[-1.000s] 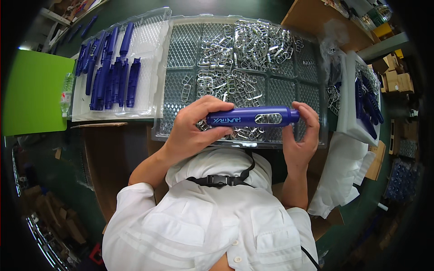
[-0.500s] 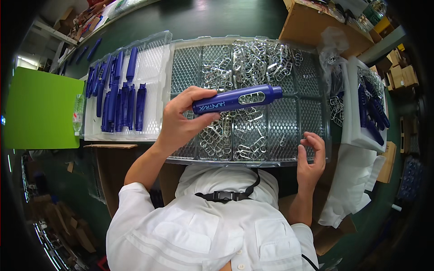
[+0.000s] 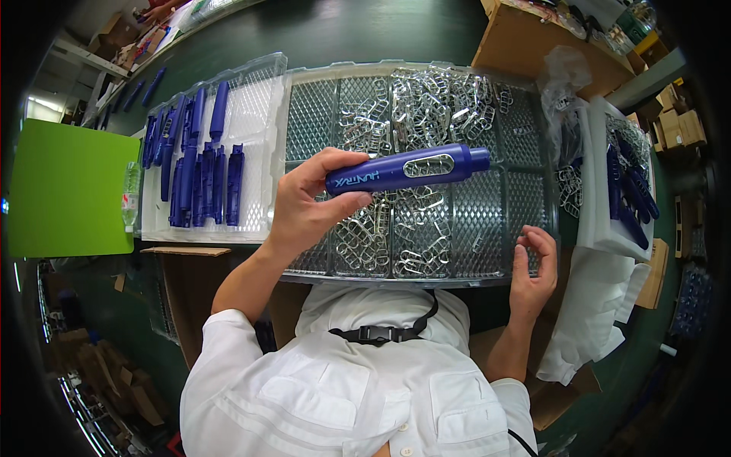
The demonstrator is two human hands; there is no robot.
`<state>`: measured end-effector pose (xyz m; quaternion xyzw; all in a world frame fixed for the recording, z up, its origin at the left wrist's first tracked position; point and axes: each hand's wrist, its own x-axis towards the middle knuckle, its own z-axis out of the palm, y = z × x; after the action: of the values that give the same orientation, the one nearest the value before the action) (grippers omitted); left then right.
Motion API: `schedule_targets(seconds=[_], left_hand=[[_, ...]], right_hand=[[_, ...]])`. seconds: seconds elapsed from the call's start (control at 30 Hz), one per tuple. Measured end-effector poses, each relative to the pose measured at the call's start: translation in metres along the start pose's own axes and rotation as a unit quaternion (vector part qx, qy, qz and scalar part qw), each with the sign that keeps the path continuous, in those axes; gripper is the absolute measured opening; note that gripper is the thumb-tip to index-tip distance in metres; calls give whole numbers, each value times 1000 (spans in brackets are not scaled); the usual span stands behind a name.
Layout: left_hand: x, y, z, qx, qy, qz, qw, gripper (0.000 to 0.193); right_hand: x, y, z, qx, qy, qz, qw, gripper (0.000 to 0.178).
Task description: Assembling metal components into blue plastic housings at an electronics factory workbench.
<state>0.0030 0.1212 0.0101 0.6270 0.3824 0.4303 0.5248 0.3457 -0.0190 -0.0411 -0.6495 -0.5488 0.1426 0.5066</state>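
Note:
My left hand (image 3: 301, 209) grips one end of a dark blue plastic tube (image 3: 384, 175), thumb below and fingers above. Held nearly level over the tray, the tube has light lettering near my fingers, an oval silver-edged window and a narrower tip at the right. Beneath it is a clear divided tray (image 3: 480, 213) with many small silver oval metal frames (image 3: 442, 107), heaped mostly in its far and middle compartments. By the tray's near right corner, my right hand (image 3: 535, 278) is empty, its fingers loosely bent and apart from the thumb.
Left of the tray, blue plastic tubes and half shells (image 3: 202, 179) lie in a white-lined tray (image 3: 255, 129). A green board (image 3: 72, 186) and a plastic bottle (image 3: 130, 194) are farther left. At right stands a white foam box (image 3: 596, 175) with blue parts; behind it is a cardboard box (image 3: 533, 42).
My left hand has carried the blue tube slightly to the right. My right hand has shifted a little to the right, still empty.

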Motion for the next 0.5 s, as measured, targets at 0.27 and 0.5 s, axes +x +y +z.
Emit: schedule_targets(seconds=[0.27, 0.5], left_hand=[[-45, 0, 45, -177, -110, -91, 974, 49], [-74, -13, 94, -224, -169, -168, 945, 54]], right_hand=[[-9, -32, 8, 437, -135, 98, 884, 87], [-3, -54, 10, 429, -128, 85, 890, 80]])
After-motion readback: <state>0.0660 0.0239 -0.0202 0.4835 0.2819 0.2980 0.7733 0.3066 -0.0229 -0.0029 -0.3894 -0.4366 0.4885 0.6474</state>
